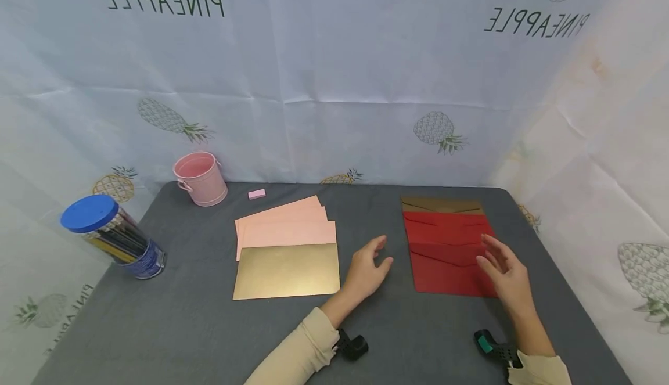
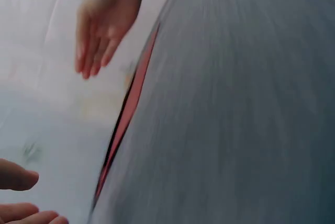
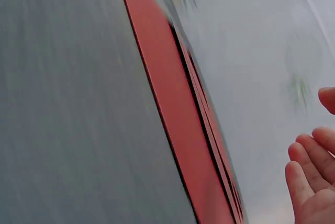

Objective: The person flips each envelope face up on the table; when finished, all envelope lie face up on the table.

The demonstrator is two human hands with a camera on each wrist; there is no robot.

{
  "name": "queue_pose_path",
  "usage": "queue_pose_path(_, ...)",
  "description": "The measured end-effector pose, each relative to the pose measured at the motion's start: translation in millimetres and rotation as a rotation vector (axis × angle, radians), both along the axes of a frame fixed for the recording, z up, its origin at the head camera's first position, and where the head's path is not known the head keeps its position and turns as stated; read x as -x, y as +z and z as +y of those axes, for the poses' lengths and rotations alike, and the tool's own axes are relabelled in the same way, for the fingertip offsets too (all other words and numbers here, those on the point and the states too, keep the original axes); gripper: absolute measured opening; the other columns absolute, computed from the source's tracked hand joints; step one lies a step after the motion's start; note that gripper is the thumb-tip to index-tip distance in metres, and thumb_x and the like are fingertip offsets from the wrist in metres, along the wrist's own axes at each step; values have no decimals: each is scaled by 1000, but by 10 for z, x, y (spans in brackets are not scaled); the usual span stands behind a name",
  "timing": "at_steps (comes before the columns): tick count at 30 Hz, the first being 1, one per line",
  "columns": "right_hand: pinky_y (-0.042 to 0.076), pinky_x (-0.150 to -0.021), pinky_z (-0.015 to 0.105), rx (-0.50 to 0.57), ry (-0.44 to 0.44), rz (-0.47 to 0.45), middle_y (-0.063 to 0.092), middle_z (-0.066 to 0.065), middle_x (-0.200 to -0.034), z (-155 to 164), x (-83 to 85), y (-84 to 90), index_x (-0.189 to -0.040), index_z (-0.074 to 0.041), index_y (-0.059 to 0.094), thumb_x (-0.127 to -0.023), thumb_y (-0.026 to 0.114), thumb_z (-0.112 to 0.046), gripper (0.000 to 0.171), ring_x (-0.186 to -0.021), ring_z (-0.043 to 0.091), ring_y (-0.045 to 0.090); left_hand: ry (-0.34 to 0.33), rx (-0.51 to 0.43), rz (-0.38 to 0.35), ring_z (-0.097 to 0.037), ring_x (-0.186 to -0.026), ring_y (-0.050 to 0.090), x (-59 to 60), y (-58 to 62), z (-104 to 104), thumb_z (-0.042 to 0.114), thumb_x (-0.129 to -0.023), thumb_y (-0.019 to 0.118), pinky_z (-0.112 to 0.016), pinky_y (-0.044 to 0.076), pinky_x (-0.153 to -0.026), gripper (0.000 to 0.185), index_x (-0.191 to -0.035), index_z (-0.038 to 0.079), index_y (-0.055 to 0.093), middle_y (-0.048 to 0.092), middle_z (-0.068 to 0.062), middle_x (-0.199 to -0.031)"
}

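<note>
Red envelopes (image 1: 444,257) lie overlapped on the gray table (image 1: 397,333), near my left hand (image 1: 364,270) and right hand (image 1: 508,274), both empty, fingers parted; I judge this reaching, next calling for an edge pinch.

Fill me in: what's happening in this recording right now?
A person is at a gray table. Their right grip, empty, is over the right side of the red envelopes; their left grip, also empty, is between those and the gold sheet, which overlaps pink sheets.
</note>
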State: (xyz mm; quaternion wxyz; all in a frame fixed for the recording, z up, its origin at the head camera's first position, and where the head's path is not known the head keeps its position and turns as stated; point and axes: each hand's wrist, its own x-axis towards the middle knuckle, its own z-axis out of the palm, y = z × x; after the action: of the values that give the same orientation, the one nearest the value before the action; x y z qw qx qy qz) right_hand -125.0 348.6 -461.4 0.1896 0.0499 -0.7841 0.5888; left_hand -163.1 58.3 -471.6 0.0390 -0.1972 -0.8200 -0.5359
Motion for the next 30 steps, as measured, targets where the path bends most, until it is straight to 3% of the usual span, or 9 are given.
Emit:
queue_pose_path(7,40,-99,11,-60,310,39,51,-4,-137,-627,44,-89,-136,10,40,-87,57,11,52,-126,3,48,73,70,41,-32,-119,56,48,113,-779,9,-90,61,-41,48,-97,44,-131,-5,50,58,-20,-128)
queue_pose_path(13,40,-102,15,-50,528,-24,43,31,-138,-1183,148,-176,-137,11,39,-90,59,4,51,-129,13,47,207,256,38,-34,-117,57,25,197,-1518,13,-89,64,-48,46,-98,47,-132,-1,52,58,-19,-130)
queue_pose_path(18,41,-104,28,-76,592,-158,42,30,-140,-1565,205,-191,-138,9,39,-89,63,-5,56,-130,36,44,261,338,-43,-40,-119,54,26,266,-2096,14,-91,63,-52,45,-97,49,-134,-4,48,54,-24,-132)
queue_pose_path(21,38,-106,38,-77,630,-235,42,29,-141,-1762,234,-194,-139,9,37,-89,64,-7,59,-130,42,41,284,385,-110,-45,-123,47,11,306,-2342,16,-92,60,-57,41,-99,52,-137,-6,44,49,-29,-135)
queue_pose_path(25,37,-106,42,-90,663,-289,42,30,-140,-1952,260,-210,-139,11,36,-90,64,-8,60,-130,42,41,261,466,-194,-48,-130,37,-45,320,-2516,21,-94,57,-61,33,-103,59,-141,-8,35,40,-32,-141)
queue_pose_path(30,39,-105,42,-98,652,-320,43,30,-139,-2083,281,-216,-139,11,36,-90,63,-9,59,-129,41,44,234,453,-223,-47,-126,43,-148,241,-2591,21,-94,57,-58,37,-103,61,-141,-9,34,38,-32,-142)
